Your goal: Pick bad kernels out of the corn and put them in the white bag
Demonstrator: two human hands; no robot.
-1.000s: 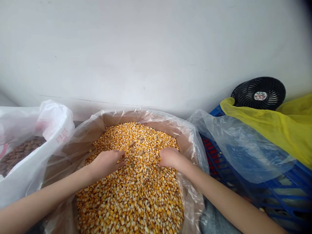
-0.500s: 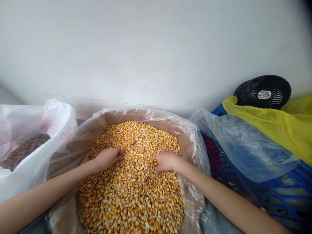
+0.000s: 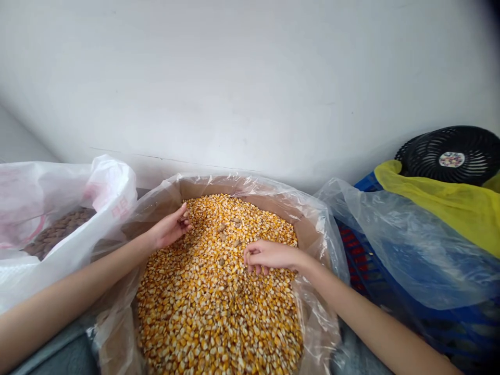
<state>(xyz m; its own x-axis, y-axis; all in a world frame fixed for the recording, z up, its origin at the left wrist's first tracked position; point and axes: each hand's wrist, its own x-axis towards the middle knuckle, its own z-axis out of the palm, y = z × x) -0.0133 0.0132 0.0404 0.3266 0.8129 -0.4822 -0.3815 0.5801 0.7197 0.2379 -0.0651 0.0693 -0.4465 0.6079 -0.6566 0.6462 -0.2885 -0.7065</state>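
A large heap of yellow and whitish corn kernels (image 3: pixel 219 312) fills a box lined with a clear plastic bag (image 3: pixel 324 234). My left hand (image 3: pixel 172 227) is over the heap's left edge, turned partly palm up. Its thumb points up and its fingers curl in; what they hold is too small to make out. Over the right middle of the corn, my right hand (image 3: pixel 271 255) hangs low with bent fingers, thumb and index finger close together. Any small thing between them is hidden. Several brownish lumps (image 3: pixel 222 227) lie on the corn between the hands.
On the left stands a white plastic sack (image 3: pixel 113 192) with brown, nut-like pieces (image 3: pixel 62 229) inside. To the right is a blue crate (image 3: pixel 441 333) with clear plastic sheeting (image 3: pixel 422 245), yellow mesh (image 3: pixel 453 203) and a black fan (image 3: pixel 453 156). A white wall (image 3: pixel 234 83) rises behind.
Both hands have lifted off the corn. My left hand has turned its palm upward and moved toward the box's left side. The view has swung slightly left.
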